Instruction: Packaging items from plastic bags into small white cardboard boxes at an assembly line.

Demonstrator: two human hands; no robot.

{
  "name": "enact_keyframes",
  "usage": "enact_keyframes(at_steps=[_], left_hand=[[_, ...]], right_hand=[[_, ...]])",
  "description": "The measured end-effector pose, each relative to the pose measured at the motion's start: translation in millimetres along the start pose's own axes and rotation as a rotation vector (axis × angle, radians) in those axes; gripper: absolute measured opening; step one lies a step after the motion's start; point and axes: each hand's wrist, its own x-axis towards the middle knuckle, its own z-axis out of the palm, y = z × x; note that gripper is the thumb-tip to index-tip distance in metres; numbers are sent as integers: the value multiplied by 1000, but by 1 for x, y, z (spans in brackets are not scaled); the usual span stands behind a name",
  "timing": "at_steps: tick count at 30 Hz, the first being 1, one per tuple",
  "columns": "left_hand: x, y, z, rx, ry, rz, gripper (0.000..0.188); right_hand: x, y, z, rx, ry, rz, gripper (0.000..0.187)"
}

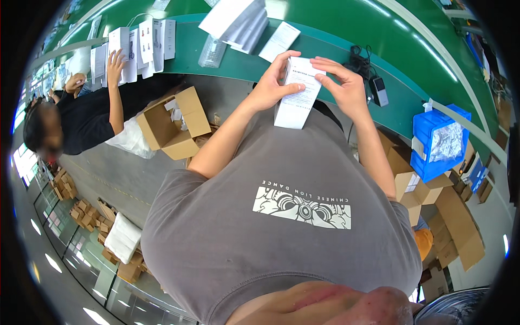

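A tall, narrow white box [298, 105] with printed text on its face stands in front of my chest, at the near edge of the green worktable. My left hand [271, 86] grips its left side, the thumb lying across the printed face and the fingers round the upper edge. On the other side, my right hand [345, 88] holds the upper right corner between thumb and fingers. Just beyond the box, white printed sheets [280, 42] lie on the table, with a stack of folded white paper [238, 27] to their left. What is inside the box is hidden.
A clear plastic bag [212, 52] lies left of the sheets. Black cables and a small device [378, 91] sit at right, near a blue bin [440, 143] holding silvery packets. Open cartons [174, 122] flank me. At left, a co-worker reaches toward standing white boxes [146, 46].
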Motion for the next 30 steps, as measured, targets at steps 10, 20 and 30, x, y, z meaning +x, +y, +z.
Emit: enact_keyframes(at_steps=[10, 20, 30], left_hand=[[7, -45, 72, 119, 163, 213, 45], [32, 0, 78, 53, 229, 349, 35], [31, 18, 94, -64, 168, 297, 40]], right_hand=[[-17, 25, -78, 61, -261, -33, 17], [1, -22, -67, 5, -113, -138, 10], [-3, -8, -73, 106, -39, -217, 17]])
